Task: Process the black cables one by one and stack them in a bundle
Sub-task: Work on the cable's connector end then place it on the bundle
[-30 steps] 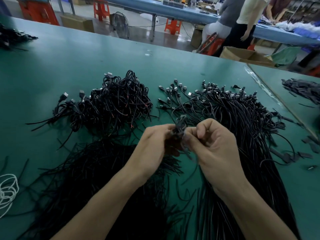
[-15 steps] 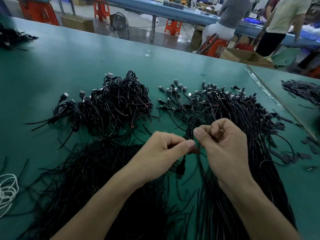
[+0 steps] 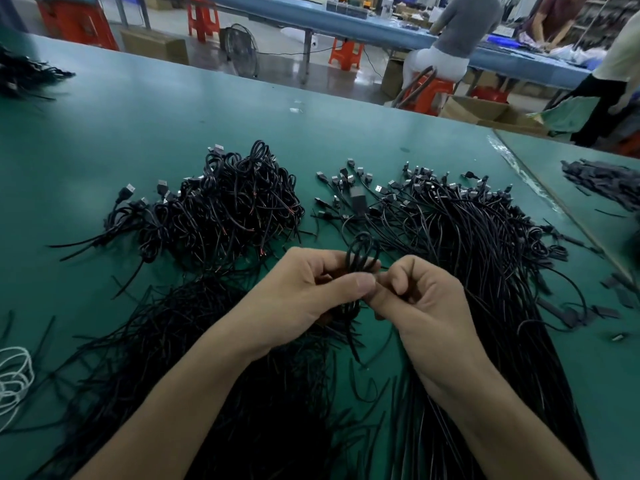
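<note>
Black cable [image 3: 362, 252] is being held between both hands above the green table [image 3: 173, 126], its loop poking up past the fingertips. The left hand [image 3: 301, 299] is pinching the coil with thumb and curled fingers; the right hand [image 3: 426, 306], fingers curled, is apparently pinching the strand. Winding looks under way. Next the tail needs securing, then the coil belongs on the coiled heap [image 3: 228, 209] beyond.

Showing black on the cables [image 3: 467, 244], dark green on the table [image 3: 173, 109], orange on the stools [image 3: 202, 15], white on the cord [image 3: 14, 379].
</note>
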